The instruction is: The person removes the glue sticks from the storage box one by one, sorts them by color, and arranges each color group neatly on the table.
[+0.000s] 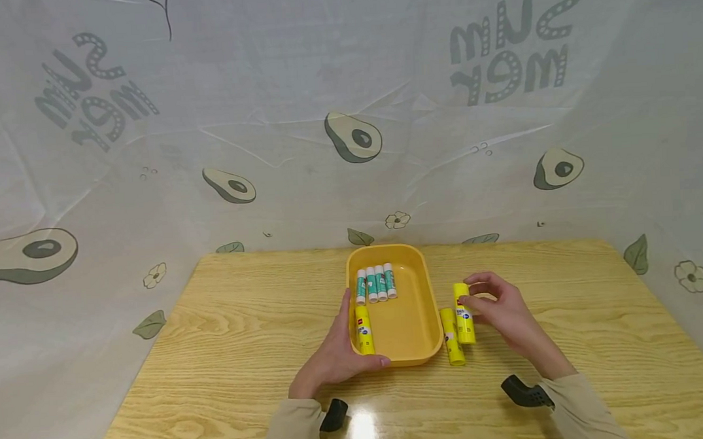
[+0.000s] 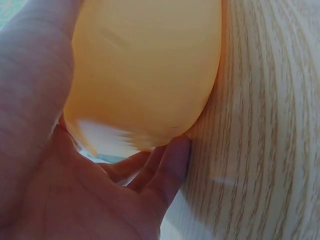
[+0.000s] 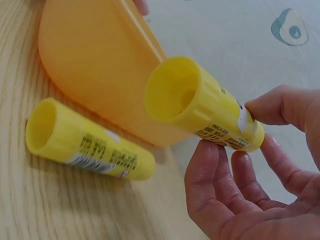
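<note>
My right hand (image 1: 505, 310) pinches a yellow glue stick (image 1: 463, 313) between thumb and fingers, just off the tray's right side. In the right wrist view this glue stick (image 3: 200, 102) is tilted and raised above the table, its hollow end toward the camera. Below it, a second yellow glue stick (image 3: 90, 142) lies on the table beside the tray. My left hand (image 1: 341, 351) holds the orange tray (image 1: 413, 359) at its near left corner, thumb along the near rim and fingers along the left wall. Inside the tray, another yellow glue stick (image 1: 363, 330) lies along the left side.
Several small white-and-teal glue sticks (image 1: 376, 285) stand in a row at the tray's far left. The wooden table (image 1: 244, 316) extends to both sides. A white printed cloth (image 1: 291, 183) hangs behind it.
</note>
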Available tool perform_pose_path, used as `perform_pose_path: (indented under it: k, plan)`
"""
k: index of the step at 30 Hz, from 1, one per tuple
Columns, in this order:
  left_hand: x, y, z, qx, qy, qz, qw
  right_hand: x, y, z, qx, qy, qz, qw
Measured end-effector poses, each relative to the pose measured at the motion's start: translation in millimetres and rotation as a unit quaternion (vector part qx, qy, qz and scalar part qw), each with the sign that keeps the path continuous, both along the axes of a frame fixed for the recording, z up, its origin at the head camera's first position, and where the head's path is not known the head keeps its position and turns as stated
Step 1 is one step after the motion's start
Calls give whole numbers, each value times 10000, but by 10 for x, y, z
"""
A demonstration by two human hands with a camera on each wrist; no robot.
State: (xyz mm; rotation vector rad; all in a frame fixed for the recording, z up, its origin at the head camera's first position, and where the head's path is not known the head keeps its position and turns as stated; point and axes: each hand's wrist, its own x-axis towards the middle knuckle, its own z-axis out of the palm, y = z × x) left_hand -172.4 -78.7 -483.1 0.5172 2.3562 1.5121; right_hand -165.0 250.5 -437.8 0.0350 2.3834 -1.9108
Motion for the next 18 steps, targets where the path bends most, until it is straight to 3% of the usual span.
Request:
perform_pose_path:
  k: [18]
  plan:
    - [8, -7, -15, 32, -26, 39, 10000, 69, 123, -202, 420, -357, 87, 9984]
